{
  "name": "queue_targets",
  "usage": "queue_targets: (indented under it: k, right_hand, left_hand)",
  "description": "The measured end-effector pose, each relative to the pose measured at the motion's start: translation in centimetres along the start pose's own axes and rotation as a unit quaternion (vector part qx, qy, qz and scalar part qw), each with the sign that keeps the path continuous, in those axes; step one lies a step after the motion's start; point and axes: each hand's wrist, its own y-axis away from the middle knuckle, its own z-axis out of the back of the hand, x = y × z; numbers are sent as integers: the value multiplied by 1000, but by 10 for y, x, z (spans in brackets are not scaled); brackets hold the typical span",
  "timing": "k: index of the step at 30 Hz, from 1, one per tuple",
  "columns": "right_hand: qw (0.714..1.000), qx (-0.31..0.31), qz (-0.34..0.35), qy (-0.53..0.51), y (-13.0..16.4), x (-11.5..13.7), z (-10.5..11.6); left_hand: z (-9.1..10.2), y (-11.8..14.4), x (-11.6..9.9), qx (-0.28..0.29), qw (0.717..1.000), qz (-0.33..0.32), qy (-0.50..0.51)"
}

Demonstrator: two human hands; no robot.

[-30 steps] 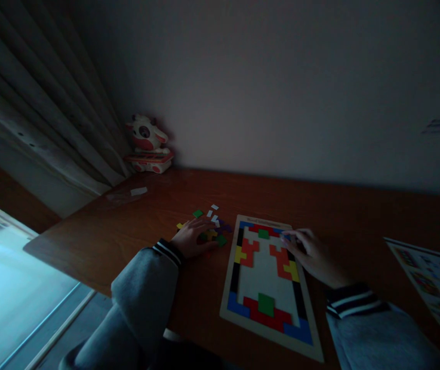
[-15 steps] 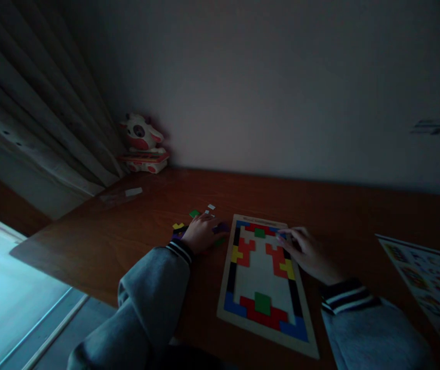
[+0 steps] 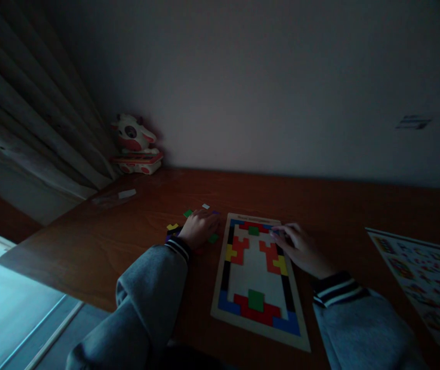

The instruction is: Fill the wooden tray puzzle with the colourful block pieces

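Note:
A wooden puzzle board lies in front of me, with red, blue, black, yellow, orange and green block pieces round its edges and a bare middle. My left hand is over a loose pile left of the board, fingers bent loosely down; the fingertips are dim. Beside it show a purple piece, green pieces and a yellow piece. At the board's upper right corner, my right hand touches the rim and pieces there, thumb and fingers apart. A green square piece sits near the bottom.
A printed sheet lies on the brown table to the right. Toward the back left stand a cow-shaped toy and a small white slip. Behind the table rises a wall; curtains hang at the left.
My left hand has shifted over the pile, its thumb drawn in, and the purple piece now shows beyond its fingertips. The right hand stays at the corner. The whole view has turned slightly right.

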Motion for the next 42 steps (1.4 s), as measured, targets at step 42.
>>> queue_targets:
  k: [42]
  right_hand:
    - [989,2,-42,-142,109,49,-1]
  left_hand:
    - [-2,23,-63,23,970,-138,198]
